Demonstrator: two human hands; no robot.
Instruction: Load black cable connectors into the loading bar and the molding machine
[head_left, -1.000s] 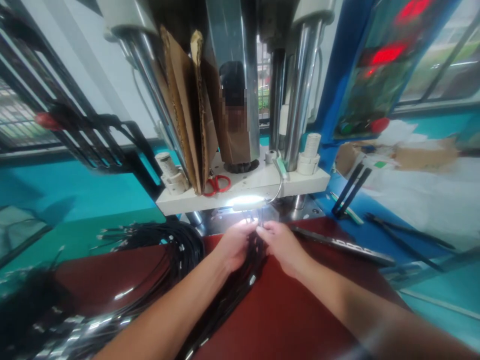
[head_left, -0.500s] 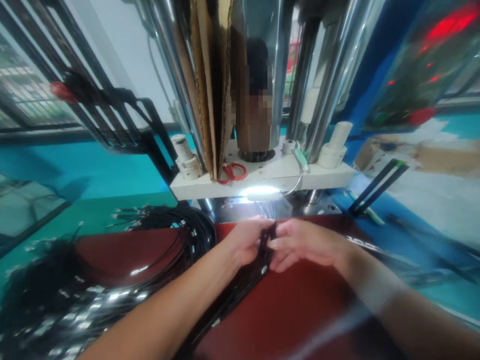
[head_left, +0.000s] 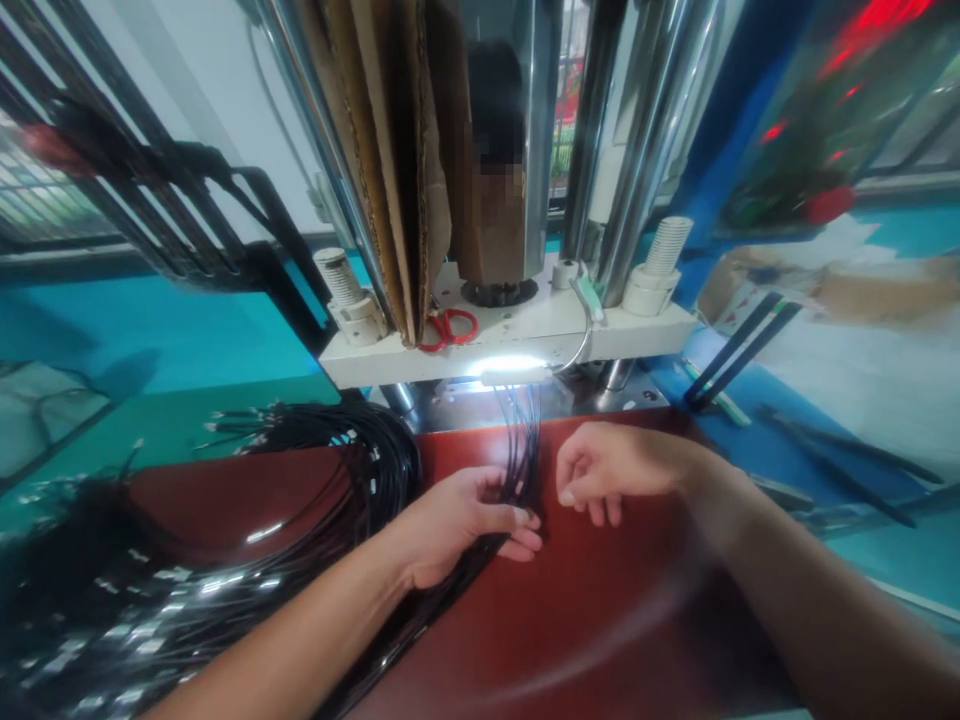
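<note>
My left hand (head_left: 480, 520) is closed round a bundle of thin black cables (head_left: 514, 440) at the middle of the red-brown work surface. The cable ends fan upward toward the lit gap of the press, while their lengths trail down to the lower left under my forearm. To the right, apart from the bundle, hovers my right hand (head_left: 600, 470). Its fingers are curled in, thumb against the forefinger, and nothing shows between them.
A white press plate (head_left: 525, 340) carries red-handled scissors (head_left: 450, 328), folded cardboard (head_left: 397, 180) and a bright lamp (head_left: 514, 372). Several black cables with pale tips heap on the left (head_left: 187, 600). Black tweezers-like tools (head_left: 840, 450) lie on the blue surface at right.
My right hand has let go of the cables and moved slightly right, away from them. My left hand has come down a little with the bundle, whose ends now show spread out.
</note>
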